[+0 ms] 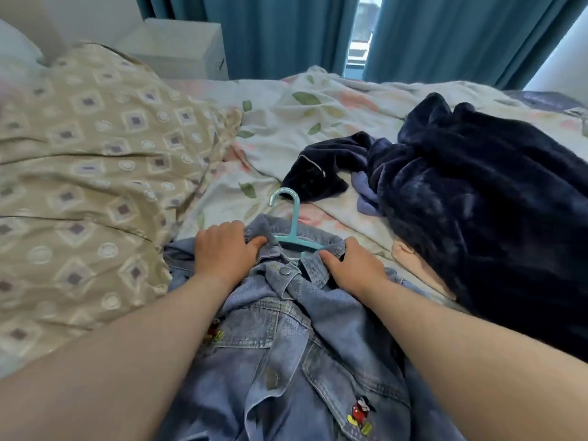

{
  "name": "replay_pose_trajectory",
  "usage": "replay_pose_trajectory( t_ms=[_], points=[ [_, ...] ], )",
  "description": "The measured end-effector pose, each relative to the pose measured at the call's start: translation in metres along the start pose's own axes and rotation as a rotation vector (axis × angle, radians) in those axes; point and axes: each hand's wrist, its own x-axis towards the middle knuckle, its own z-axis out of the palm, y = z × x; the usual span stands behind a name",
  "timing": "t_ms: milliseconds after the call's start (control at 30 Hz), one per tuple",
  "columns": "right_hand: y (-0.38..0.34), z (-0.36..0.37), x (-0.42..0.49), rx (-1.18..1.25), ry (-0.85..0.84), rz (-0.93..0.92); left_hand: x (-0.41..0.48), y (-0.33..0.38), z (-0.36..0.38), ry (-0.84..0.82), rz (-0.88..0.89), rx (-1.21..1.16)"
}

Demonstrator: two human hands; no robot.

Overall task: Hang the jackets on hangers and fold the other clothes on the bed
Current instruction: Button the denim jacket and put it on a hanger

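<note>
Left hand: mid-frame, palm down, pinching collar of denim jacket.
Right hand: just right of it, gripping same collar.
Forearms: bare, entering from lower corners.

Bed covered by floral sheet. Beige patterned quilt spread at left; denim jacket laid lower centre; navy plush clothes heaped at right.
</note>
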Motion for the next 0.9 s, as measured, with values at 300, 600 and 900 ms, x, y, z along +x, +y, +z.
replay_pose_trajectory(
  t_ms=[300,600,900],
  points=[
    [-0.048,-0.185,-0.131,0.261,0.096,-0.199,-0.072,0.037,-0.207,0.13,-0.031,-0.197],
    [-0.11,-0.355,-0.282,0.093,-0.082,-0.394,-0.17,0.069,-0.416,0.275,0.008,-0.186],
    [-0.185,-0.468,-0.431,0.322,0.083,-0.554,-0.247,0.073,-0.605,0.408,0.041,-0.252]
  ],
)
